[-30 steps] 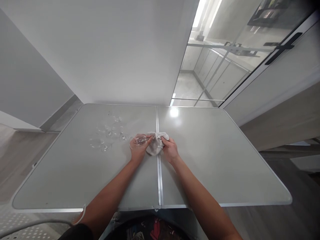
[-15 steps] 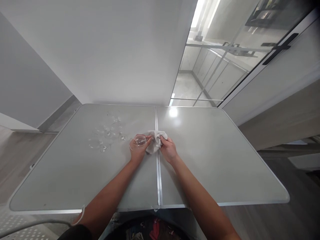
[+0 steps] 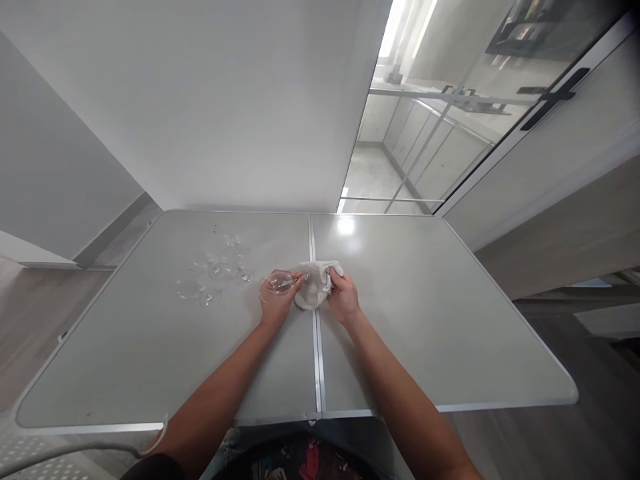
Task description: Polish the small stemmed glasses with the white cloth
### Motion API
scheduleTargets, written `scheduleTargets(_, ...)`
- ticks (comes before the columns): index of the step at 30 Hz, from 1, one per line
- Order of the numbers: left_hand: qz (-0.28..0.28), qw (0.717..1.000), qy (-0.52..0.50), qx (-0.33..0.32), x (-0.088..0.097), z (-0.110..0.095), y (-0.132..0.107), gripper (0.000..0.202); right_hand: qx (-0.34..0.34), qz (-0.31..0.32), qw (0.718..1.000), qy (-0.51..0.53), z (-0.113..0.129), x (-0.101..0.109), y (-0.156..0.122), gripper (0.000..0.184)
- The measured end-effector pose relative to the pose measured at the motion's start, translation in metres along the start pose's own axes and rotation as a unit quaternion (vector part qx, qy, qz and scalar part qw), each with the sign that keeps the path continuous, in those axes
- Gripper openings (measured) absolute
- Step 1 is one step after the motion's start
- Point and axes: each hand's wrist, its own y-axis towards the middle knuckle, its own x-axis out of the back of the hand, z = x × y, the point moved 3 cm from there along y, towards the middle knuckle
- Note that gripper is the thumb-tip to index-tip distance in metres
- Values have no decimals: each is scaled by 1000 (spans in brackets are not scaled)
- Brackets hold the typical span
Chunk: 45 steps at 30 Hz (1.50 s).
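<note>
My left hand (image 3: 276,301) is closed around a clear stemmed glass (image 3: 278,282), held tipped on its side over the grey folding table (image 3: 425,320). My right hand (image 3: 344,297) grips a bunched white cloth (image 3: 313,285) and presses it against the end of the glass. Both hands meet just above the table's centre seam. Which end of the glass the cloth covers is hidden.
Several more clear glasses (image 3: 215,270) stand in a cluster on the table's left half, just left of my left hand. A white wall rises behind the table; a glass sliding door (image 3: 440,127) is at the back right. A white perforated chair edge (image 3: 45,460) shows bottom left.
My right hand has shifted slightly right and turned, and the cloth has bunched rounder against the glass. The left hand and the glass have stayed put.
</note>
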Motion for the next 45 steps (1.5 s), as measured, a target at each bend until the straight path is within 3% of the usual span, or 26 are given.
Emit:
scheduleTargets(4,8,1000,3,7,0,2,0,28,-22,25,999,-22,-2,-1,0,25)
scheduleTargets(8,-5,1000,15,-10,2,3,3,28,-2,0,1000,-21,-2,1,1,24)
scheduleTargets(19,-42,999,-26,11,3,5,5,34,-19,4,998,-66,1,9,2,19)
scheduleTargets(22,-57,998,-13,4,5,4,5,31,20,-8,995,-95,13,13,2,21)
scheduleTargets(25,-57,998,28,-7,6,4,6,28,114,-4,986,-124,27,15,0,8)
scheduleTargets(28,-25,998,55,8,5,6,6,24,133,84,976,-154,31,10,-2,27)
scheduleTargets(31,11,998,63,15,3,9,8,23,142,137,937,-287,24,4,-4,36)
scheduleTargets(33,21,996,81,-10,2,9,8,23,200,121,886,-401,19,0,-6,15)
scheduleTargets(36,42,993,101,-38,0,9,7,20,256,115,797,-535,9,-4,-6,30)
scheduleTargets(39,90,990,98,-50,-4,7,2,17,260,103,731,-622,1,-3,-5,17)
scheduleTargets(43,154,982,89,-63,-9,6,-2,16,254,80,708,-654,0,-1,-4,15)
scheduleTargets(45,163,982,73,-53,-10,7,-3,25,249,52,703,-664,6,1,-2,14)
